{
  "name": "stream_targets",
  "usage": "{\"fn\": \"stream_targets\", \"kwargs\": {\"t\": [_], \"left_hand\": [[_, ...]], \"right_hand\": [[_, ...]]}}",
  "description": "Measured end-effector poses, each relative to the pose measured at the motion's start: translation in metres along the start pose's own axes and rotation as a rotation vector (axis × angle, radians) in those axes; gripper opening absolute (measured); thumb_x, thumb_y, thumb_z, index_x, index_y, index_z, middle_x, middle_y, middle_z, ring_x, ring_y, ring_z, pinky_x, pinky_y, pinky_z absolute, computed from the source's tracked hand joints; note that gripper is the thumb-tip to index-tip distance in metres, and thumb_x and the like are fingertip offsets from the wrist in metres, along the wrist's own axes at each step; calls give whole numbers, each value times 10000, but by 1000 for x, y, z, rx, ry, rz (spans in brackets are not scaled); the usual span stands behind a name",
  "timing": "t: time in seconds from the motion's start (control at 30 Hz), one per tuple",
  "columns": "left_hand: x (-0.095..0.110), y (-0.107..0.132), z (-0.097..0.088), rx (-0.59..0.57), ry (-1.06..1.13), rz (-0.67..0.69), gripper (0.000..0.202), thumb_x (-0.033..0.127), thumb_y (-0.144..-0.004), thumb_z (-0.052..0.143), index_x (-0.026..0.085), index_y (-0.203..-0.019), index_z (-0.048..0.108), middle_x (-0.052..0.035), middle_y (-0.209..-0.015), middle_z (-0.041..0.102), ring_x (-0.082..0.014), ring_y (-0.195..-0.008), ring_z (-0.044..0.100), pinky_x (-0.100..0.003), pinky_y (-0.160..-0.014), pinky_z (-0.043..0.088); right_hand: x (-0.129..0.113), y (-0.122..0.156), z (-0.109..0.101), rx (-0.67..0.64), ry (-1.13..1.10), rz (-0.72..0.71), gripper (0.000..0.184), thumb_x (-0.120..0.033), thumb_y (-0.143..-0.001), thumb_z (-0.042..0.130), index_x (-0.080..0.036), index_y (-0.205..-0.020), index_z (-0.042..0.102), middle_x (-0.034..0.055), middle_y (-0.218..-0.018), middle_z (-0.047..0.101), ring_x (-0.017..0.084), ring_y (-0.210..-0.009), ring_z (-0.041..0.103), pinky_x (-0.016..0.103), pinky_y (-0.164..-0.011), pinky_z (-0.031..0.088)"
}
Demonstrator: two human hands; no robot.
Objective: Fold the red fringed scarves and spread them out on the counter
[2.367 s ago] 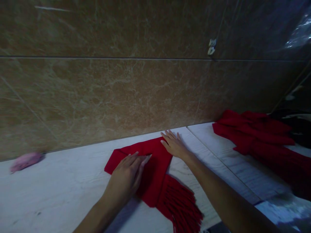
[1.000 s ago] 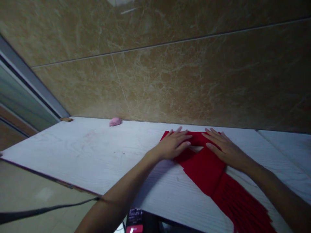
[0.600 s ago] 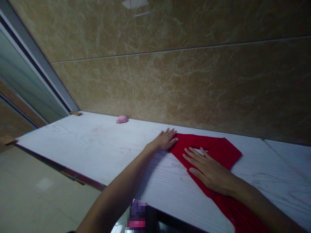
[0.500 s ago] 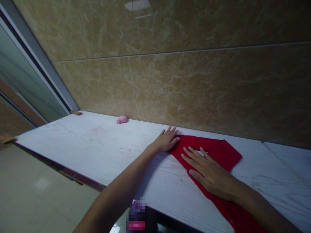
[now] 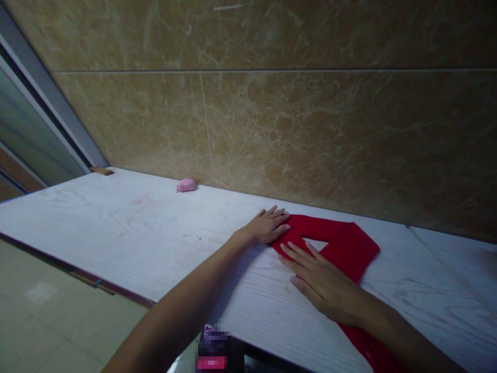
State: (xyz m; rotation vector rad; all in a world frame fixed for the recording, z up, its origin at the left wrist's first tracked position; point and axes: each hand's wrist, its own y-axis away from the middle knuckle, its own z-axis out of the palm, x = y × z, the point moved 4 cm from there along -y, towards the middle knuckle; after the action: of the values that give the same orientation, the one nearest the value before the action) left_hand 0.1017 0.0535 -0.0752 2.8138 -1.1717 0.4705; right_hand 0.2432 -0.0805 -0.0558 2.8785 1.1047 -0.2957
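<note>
A red scarf [image 5: 351,252] lies on the white wood-grain tabletop [image 5: 217,259], folded into a loop with a small gap of table showing inside it. My left hand [image 5: 268,226] presses flat on the loop's left corner, fingers stretched out. Lower down, my right hand [image 5: 324,286] rests on the near strip of the scarf, its fingers straight and slightly apart. Part of the scarf is hidden beneath the right hand and forearm, and one end trails off toward the bottom edge of the view.
Against the tiled wall [image 5: 272,119] sits a small pink pig-like figure [image 5: 187,185]. A brown block [image 5: 102,170] lies at the table's far left corner. Tiled floor [image 5: 46,305] shows beyond the left edge. Something dark and pixelated [image 5: 213,347] is at the table's front.
My right hand has slid leftward along the near strip, closer to my left hand. The gap inside the scarf loop shows wider. The view has shifted slightly.
</note>
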Motion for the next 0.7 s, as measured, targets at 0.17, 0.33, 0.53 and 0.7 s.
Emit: {"fn": "stream_targets", "kwargs": {"t": [0.17, 0.33, 0.53, 0.7], "left_hand": [[-1, -1, 3, 11, 21, 22, 615, 552, -1048, 204, 245, -1565, 335, -80, -1666, 276, -275, -1563, 147, -554, -1245, 173], [0, -2, 4, 14, 15, 1, 604, 529, -1051, 250, 218, -1559, 350, -94, -1645, 322, -276, -1555, 182, -555, -1245, 179], [-2, -2, 5, 21, 0, 13, 586, 495, -1047, 280, 211, -1552, 368, -107, -1639, 334, -288, -1546, 213, -529, -1243, 197], [-4, -2, 6, 21, -1, 20, 566, 448, -1041, 285, 214, -1550, 366, -104, -1647, 318, -284, -1548, 207, -535, -1238, 208]], "right_hand": [[17, 3, -8, 163, 8, 20, 540, -436, -1068, 323, -296, -1588, 290, 39, -1645, 311, 276, -1537, 210, 618, -1249, 147], [30, 3, 14, 31, -2, 92, 564, -496, -1058, 319, -243, -1558, 384, 87, -1627, 338, 298, -1532, 230, 634, -1239, 160], [20, 1, -19, 3, -80, 95, 583, -519, -1070, 265, -259, -1590, 297, 70, -1669, 220, 245, -1558, 125, 600, -1256, 88], [4, -5, -33, 58, -40, 80, 584, -491, -1077, 252, -233, -1601, 269, 69, -1689, 158, 224, -1566, 58, 569, -1264, 49]]}}
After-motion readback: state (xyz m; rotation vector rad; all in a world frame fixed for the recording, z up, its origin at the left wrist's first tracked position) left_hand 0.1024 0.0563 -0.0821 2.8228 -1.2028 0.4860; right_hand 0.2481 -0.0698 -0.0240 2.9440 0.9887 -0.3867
